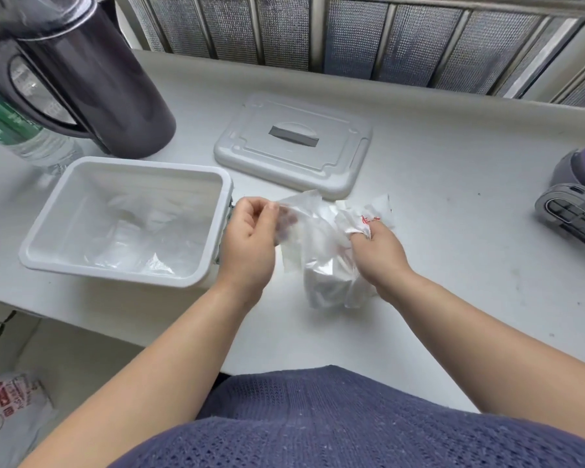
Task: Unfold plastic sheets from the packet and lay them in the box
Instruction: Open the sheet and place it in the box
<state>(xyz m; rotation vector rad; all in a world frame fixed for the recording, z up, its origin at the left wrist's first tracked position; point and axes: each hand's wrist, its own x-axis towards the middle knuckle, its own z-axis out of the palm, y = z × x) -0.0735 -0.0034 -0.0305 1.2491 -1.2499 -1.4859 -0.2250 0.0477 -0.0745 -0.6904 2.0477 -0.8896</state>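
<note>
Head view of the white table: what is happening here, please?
A person works at a white table. The left hand pinches one edge of a thin clear plastic sheet, and the right hand grips the crumpled packet with red print; the sheet runs between them. The open white box beside the left hand already holds some clear sheets. Its lid lies on the table behind.

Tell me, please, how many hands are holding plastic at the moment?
2. The left hand pinches a plastic sheet beside the box; the right hand grips the crumpled packet further right.
</note>
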